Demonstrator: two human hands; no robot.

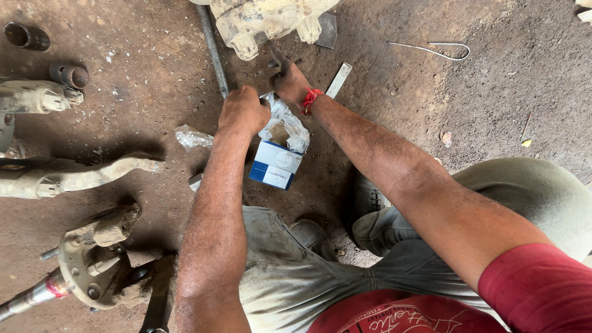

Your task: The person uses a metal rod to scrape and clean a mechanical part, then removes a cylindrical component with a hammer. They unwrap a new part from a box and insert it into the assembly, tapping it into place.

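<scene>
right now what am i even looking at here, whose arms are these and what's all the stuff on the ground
This is one picture from a camera worn on a person's head, looking down at their own two arms and bent knees. There is no machine; the person crouches over a dirt floor.

The left hand is closed into a fist beside a long metal rod; whether it grips the rod is hard to tell. The right hand, with a red thread on the wrist, holds a small dark tool against a large pale metal casting.

Between the hands stands a small blue and white box with crumpled clear plastic spilling out. To the left lie muddy vehicle parts, including a flanged hub. A bent wire lies at upper right.
</scene>
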